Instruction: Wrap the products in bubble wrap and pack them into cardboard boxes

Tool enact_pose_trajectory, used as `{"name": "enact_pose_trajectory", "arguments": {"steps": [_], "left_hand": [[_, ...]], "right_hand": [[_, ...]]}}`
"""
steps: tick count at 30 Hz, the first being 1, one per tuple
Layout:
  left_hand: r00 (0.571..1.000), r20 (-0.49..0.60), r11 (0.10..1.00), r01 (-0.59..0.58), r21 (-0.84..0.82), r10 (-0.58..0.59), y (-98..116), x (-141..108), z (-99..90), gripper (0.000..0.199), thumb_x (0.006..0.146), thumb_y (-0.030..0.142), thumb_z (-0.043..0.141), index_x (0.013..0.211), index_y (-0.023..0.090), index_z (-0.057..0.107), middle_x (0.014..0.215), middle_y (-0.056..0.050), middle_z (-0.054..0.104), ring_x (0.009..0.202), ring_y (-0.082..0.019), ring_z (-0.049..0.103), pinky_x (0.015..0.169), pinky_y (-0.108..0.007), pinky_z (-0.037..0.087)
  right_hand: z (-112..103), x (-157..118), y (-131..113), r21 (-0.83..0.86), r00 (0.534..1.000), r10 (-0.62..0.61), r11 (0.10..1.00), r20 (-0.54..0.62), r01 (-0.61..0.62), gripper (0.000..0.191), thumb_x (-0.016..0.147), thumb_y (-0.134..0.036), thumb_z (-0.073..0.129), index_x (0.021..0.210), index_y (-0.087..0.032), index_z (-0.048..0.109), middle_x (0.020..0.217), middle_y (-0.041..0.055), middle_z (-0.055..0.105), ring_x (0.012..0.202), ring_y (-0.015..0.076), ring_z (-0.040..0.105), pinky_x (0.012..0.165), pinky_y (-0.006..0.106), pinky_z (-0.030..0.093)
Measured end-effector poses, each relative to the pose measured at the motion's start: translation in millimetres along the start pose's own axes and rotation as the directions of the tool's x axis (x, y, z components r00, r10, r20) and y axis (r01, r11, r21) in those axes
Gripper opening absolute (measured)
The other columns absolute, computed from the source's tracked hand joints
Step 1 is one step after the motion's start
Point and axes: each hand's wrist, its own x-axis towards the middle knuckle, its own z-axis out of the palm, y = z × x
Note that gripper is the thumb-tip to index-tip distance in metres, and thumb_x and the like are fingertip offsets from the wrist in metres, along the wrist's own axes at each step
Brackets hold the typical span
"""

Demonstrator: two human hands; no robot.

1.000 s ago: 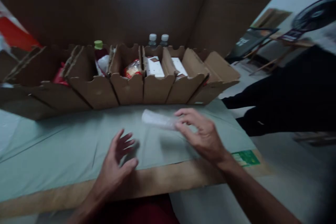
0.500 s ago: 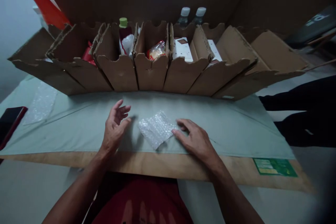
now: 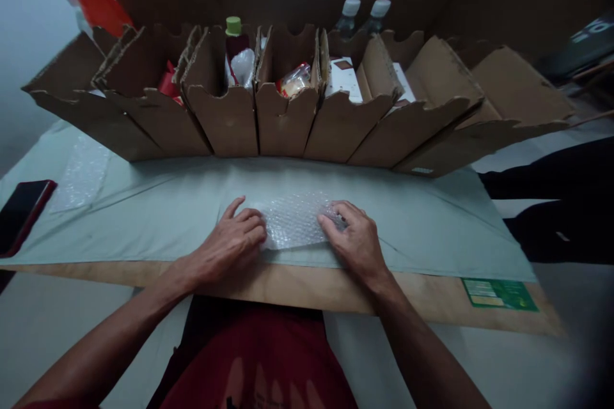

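Note:
A sheet of clear bubble wrap [image 3: 297, 220] lies spread out on the pale green cloth in front of me. My left hand [image 3: 237, 233] is at its left edge, fingers bent down onto the plastic and one finger sticking up; its thumb is hidden. At the opposite edge, my right hand [image 3: 352, 230] has the bubble wrap between thumb and curled fingers. Nothing can be seen under or inside the sheet.
A row of cardboard bins [image 3: 283, 128] stands along the back, holding bottles, white boxes and packets. To the left lie a phone [image 3: 23, 217] and another bubble wrap piece [image 3: 81, 172]. A green card [image 3: 499, 294] is on the wooden edge. A person's dark-clothed legs [image 3: 566, 204] show at right.
The bubble wrap has gone from crumpled to stretched flatter and wider. My left hand has come down from open in the air to its left edge. The view has shifted slightly.

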Motion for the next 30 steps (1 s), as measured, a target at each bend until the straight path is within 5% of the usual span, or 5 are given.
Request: {"name": "enact_pose_trajectory", "arguments": {"steps": [10,15,20,26,30], "left_hand": [[1.000,-0.023,0.969,0.026,0.245,-0.021,-36.3,-43.2,-26.5,0.044,0.078,0.028,0.064,0.121,0.031,0.070,0.126,-0.008,0.065,0.123,-0.034,0.057,0.121,-0.064,0.027],[0.971,-0.240,0.962,0.054,0.267,0.012,-24.5,-35.0,-13.4,0.034,0.090,0.030,0.061,0.123,0.027,0.067,0.148,-0.013,0.055,0.137,-0.037,0.052,0.117,-0.062,0.037],[0.971,-0.237,0.946,0.099,0.310,-0.024,-28.3,-16.6,21.4,0.031,0.093,0.024,0.055,0.121,0.023,0.070,0.140,-0.016,0.064,0.132,-0.037,0.057,0.106,-0.056,0.049],[0.967,-0.231,0.962,0.159,0.223,-0.107,-36.6,-28.5,41.4,0.036,0.095,0.029,0.056,0.130,0.027,0.066,0.148,-0.011,0.061,0.140,-0.034,0.053,0.114,-0.055,0.043],[0.954,-0.254,0.962,0.205,0.179,-0.156,-32.0,-30.0,43.1,0.038,0.096,0.028,0.055,0.133,0.027,0.064,0.152,-0.010,0.058,0.145,-0.033,0.048,0.120,-0.056,0.037]], "right_hand": [[-45.5,-3.3,23.7,-0.349,0.998,-0.057,0.936,0.003,0.054,0.015,0.091,-0.030,0.065,0.102,-0.021,0.069,0.104,0.0101,0.076,0.094,0.0297,0.066,0.081,0.042,0.045],[-148.2,91.4,33.5,-0.421,0.966,-0.134,0.907,-0.220,0.030,0.019,0.095,-0.028,0.062,0.105,-0.020,0.076,0.113,0.0116,0.077,0.105,0.0291,0.066,0.092,0.044,0.045],[-194.9,211.0,27.0,-0.551,0.963,0.157,0.834,0.217,-0.012,0.014,0.085,-0.019,0.071,0.086,-0.010,0.081,0.068,-0.0012,0.074,0.067,0.0095,0.064,0.077,0.032,0.041],[-200.5,257.0,28.0,-0.360,0.859,0.335,0.913,0.387,-0.193,0.022,0.083,-0.010,0.057,0.072,-0.001,0.073,0.065,-0.0073,0.073,0.054,-0.0011,0.061,0.061,0.019,0.040],[-165.2,250.5,34.8,-0.171,0.951,0.309,0.938,0.019,-0.302,0.021,0.078,-0.002,0.060,0.058,-0.003,0.066,0.065,-0.0047,0.075,0.048,0.0013,0.059,0.053,0.017,0.042]]}}
